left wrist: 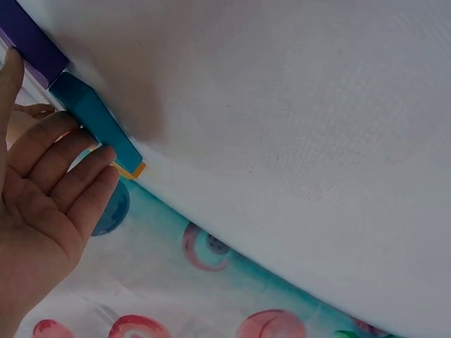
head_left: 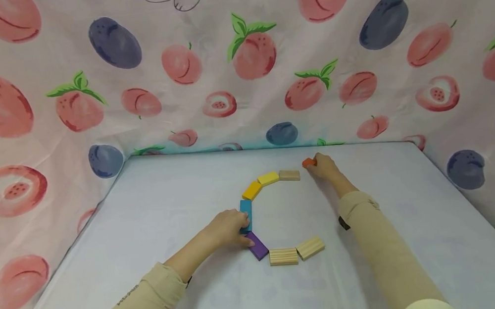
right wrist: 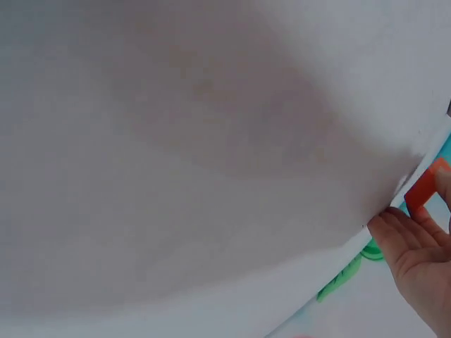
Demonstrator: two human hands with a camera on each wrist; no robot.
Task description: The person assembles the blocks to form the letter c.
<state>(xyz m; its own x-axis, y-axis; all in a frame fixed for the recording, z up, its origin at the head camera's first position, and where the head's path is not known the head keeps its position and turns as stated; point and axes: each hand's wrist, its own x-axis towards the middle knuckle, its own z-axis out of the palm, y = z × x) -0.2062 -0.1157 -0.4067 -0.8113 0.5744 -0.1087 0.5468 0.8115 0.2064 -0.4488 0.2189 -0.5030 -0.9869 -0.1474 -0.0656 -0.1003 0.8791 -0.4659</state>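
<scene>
Flat blocks form a curved line on the white table. My left hand (head_left: 229, 226) lies along its left side, fairly straight fingers against the blue block (head_left: 246, 209) and thumb touching the purple block (head_left: 258, 246). In the left wrist view the blue block (left wrist: 99, 121) and purple block (left wrist: 32, 42) meet end to end beside my fingers. At the far right end, my right hand (head_left: 324, 168) pinches an orange block (head_left: 308, 162) between thumb and fingers. That orange block (right wrist: 424, 189) shows partly in the right wrist view, at its right edge.
Beyond the blue block come an orange-yellow block (head_left: 252, 190), a yellow block (head_left: 268, 178) and a plain wood block (head_left: 289, 175). Nearer, a ridged wood block (head_left: 283, 256) and another wood block (head_left: 310, 248) continue from the purple one. A fruit-print cloth (head_left: 243, 115) rises behind the table.
</scene>
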